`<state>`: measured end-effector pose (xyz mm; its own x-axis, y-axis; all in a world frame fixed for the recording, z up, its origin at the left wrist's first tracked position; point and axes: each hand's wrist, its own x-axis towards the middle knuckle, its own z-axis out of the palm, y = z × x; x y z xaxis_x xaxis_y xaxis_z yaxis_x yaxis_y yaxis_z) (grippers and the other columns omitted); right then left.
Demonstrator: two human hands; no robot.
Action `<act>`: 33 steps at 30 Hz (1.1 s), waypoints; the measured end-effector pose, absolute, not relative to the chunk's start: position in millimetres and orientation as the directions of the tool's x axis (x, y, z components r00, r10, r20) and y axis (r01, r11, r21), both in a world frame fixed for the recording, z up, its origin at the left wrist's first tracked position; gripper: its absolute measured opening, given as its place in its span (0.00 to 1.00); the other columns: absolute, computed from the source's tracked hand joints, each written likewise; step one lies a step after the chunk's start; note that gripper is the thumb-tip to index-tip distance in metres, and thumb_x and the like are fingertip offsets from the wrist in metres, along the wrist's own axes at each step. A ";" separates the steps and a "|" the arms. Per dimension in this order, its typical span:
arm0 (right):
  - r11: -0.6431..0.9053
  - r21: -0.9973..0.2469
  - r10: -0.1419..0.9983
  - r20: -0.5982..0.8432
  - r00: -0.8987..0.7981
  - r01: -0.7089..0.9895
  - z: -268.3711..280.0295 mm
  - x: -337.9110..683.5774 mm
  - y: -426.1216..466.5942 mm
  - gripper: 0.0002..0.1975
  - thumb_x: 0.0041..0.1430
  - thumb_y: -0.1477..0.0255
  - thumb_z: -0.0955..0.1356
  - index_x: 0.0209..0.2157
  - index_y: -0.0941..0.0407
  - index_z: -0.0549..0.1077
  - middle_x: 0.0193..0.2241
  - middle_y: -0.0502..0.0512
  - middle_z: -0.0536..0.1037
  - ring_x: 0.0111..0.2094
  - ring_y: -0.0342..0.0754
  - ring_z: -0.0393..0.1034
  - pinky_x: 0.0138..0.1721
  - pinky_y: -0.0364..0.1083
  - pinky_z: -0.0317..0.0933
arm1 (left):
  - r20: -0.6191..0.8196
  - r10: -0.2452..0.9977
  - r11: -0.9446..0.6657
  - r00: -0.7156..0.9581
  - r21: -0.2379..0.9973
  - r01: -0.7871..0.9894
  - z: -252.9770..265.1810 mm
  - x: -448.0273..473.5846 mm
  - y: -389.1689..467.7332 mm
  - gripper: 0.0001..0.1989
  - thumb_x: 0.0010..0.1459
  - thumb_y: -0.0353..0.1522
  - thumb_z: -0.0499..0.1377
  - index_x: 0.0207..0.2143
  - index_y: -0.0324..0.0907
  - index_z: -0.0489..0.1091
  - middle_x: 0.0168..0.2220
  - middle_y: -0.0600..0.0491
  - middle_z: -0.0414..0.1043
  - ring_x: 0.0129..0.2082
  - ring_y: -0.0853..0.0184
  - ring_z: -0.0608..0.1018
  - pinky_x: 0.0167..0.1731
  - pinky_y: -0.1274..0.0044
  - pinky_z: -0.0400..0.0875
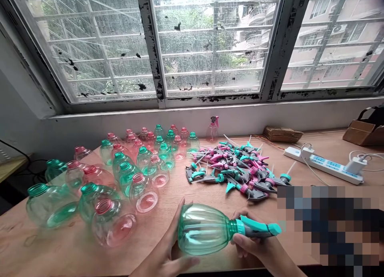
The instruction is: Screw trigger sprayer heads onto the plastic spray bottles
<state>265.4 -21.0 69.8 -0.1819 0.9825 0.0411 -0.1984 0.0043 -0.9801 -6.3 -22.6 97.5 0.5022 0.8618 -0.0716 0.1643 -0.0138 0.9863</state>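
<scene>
A green see-through spray bottle point(204, 229) lies on its side in the air above the table's front edge, its base to the left. My left hand point(169, 245) is wrapped round the base end, with the fingers partly hidden behind the bottle. At the neck, the fingers of my right hand point(250, 245) close on the teal collar of the spray head point(259, 227), which sits on the bottle's mouth. Just beyond, a heap of loose spray heads point(234, 169) in teal, pink and grey lies on the table. To the left stand several open green and pink bottles point(144, 193).
A pink bottle with a spray head point(212, 129) stands by the wall. On the right are a white power strip point(325, 165) with plugs and cables, a brown paper packet point(282, 134) and a cardboard box point(363, 131). A blurred-out patch covers the lower right. Windows rise behind the wooden table point(177, 193).
</scene>
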 end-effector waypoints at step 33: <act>0.004 -0.977 0.971 0.054 -0.232 -0.211 70.0 268.9 -20.1 0.18 0.53 0.61 0.76 0.38 0.52 0.66 0.17 0.42 0.73 0.19 0.43 0.66 0.21 0.42 0.57 | -0.032 0.869 -0.096 0.493 0.968 0.230 96.1 -9.1 -26.3 0.47 0.63 0.41 0.61 0.68 0.66 0.26 0.74 0.60 0.38 0.72 0.55 0.47 0.70 0.58 0.34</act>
